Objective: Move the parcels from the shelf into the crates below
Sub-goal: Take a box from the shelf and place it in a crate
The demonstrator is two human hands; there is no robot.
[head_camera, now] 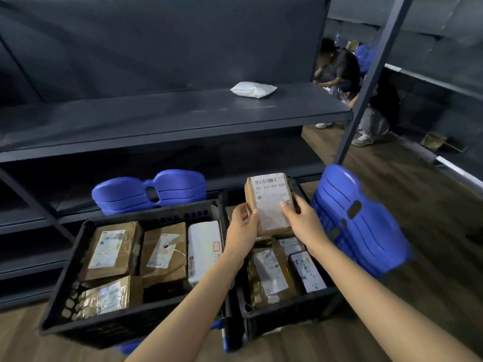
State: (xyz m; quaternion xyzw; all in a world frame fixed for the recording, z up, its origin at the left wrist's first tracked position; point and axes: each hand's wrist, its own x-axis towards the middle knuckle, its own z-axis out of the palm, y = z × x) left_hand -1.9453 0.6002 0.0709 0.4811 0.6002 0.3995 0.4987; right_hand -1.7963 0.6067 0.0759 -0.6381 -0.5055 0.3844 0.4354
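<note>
Left hand (241, 226) and right hand (303, 220) in pinch grip on brown parcel (269, 205) over right crate (287, 310).

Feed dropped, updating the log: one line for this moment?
left grip, right grip: hold box | box: over right crate | left crate: parcels inside | shelf: one white bag

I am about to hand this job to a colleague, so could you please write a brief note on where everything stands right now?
Hands: left hand and right hand both grip the brown parcel by its sides, label facing the camera, above the right crate.
Done: the left crate holds four visible parcels, and the right crate holds several.
Left: set the held parcel into a crate, then fetch the white parcel, the only one visible on the shelf.
</note>
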